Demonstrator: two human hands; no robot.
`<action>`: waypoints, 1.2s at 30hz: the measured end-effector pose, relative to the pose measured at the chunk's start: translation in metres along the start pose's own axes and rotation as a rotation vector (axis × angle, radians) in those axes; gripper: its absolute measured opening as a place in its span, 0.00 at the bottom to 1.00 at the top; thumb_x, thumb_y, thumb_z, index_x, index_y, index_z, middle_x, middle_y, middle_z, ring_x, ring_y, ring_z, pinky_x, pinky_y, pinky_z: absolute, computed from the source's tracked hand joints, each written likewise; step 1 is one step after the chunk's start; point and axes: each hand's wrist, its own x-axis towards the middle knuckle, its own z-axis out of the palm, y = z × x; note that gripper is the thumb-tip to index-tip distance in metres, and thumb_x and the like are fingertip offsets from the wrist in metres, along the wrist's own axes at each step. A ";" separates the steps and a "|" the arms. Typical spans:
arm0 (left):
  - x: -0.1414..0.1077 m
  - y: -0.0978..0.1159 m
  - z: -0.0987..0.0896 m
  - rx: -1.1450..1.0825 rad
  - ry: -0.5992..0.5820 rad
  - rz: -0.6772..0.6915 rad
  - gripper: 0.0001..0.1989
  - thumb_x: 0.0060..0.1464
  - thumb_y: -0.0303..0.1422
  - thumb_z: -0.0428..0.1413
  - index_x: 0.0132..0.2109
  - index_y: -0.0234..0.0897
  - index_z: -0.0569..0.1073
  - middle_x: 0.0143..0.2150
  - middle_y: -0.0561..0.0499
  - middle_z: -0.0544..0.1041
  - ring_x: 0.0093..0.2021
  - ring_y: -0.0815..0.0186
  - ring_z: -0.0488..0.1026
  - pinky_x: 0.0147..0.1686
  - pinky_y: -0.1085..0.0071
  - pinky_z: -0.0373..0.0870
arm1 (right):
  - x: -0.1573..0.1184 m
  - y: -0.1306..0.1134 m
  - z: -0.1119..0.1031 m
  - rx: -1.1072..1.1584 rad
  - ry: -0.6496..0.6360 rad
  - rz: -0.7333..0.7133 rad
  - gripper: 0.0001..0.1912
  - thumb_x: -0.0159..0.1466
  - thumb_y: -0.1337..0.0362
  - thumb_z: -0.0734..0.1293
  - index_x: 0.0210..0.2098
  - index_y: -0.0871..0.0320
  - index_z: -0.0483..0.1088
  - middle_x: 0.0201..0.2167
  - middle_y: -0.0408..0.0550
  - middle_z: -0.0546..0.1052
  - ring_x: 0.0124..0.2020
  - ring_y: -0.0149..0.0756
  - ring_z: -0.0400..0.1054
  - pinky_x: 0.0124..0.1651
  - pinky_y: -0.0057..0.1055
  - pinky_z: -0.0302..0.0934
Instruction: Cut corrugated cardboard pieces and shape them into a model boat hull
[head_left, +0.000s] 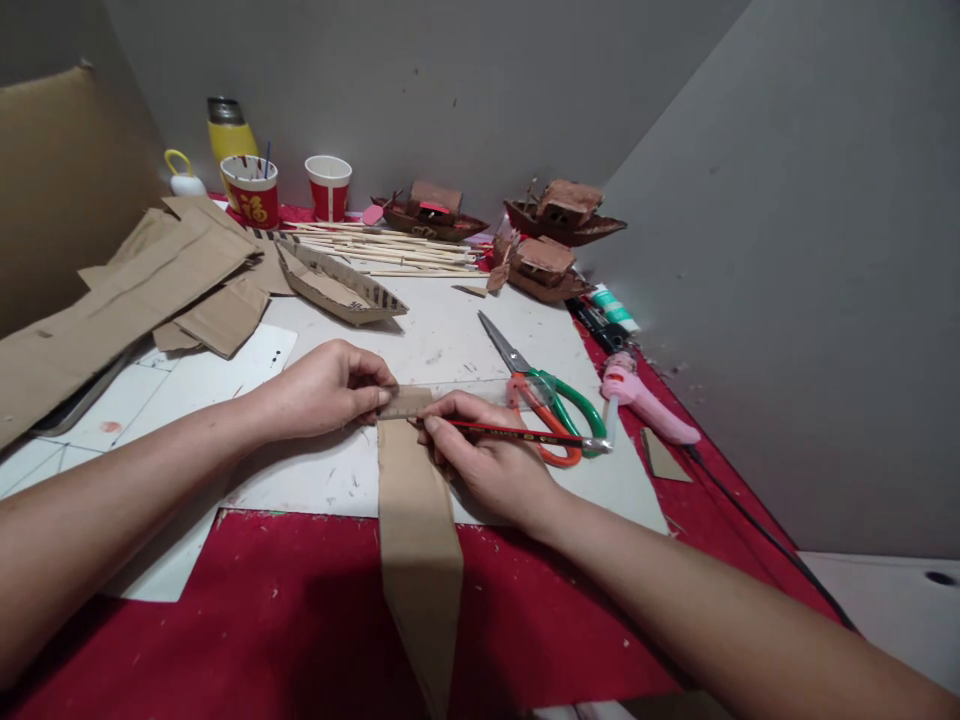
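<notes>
A strip of brown cardboard (416,530) lies lengthwise in front of me, its near end cut to a slanting point. Across its far end rests a clear ruler (406,401). My left hand (326,392) pinches the ruler's left end between thumb and fingers. In my right hand (491,455) is a red and black pencil (517,433), its tip on the cardboard along the ruler's near edge. Just beyond the right hand lie scissors (544,395) with one green and one orange handle, partly over or under the ruler's far end; I cannot tell which.
Cardboard pieces (127,290) pile up at left. An unpainted cardboard boat hull (341,285) sits ahead, before wooden sticks (390,245), paper cups (328,188) and several brown model boats (566,212). At right lies a pink glue gun (649,400) with its cord. Grey walls enclose the back.
</notes>
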 end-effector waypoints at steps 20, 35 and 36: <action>-0.020 0.033 -0.015 -0.370 0.074 -0.054 0.06 0.49 0.29 0.61 0.35 0.30 0.75 0.23 0.54 0.74 0.21 0.73 0.69 0.24 0.77 0.67 | -0.013 -0.032 -0.063 -0.709 0.308 -0.700 0.22 0.66 0.61 0.66 0.58 0.55 0.65 0.50 0.57 0.76 0.57 0.54 0.65 0.60 0.57 0.55; -0.068 0.028 0.027 0.644 0.041 0.269 0.20 0.63 0.38 0.49 0.57 0.33 0.71 0.58 0.37 0.73 0.57 0.53 0.70 0.55 0.54 0.68 | -0.060 -0.008 -0.094 -0.601 0.258 -0.268 0.22 0.65 0.57 0.67 0.55 0.61 0.68 0.32 0.49 0.76 0.29 0.38 0.71 0.33 0.33 0.67; -0.073 0.026 0.031 0.744 0.007 0.290 0.23 0.63 0.39 0.49 0.60 0.32 0.68 0.62 0.35 0.69 0.62 0.49 0.66 0.58 0.51 0.65 | -0.061 -0.007 -0.092 -0.568 0.242 -0.233 0.22 0.64 0.57 0.67 0.55 0.61 0.69 0.32 0.49 0.76 0.29 0.38 0.71 0.34 0.33 0.68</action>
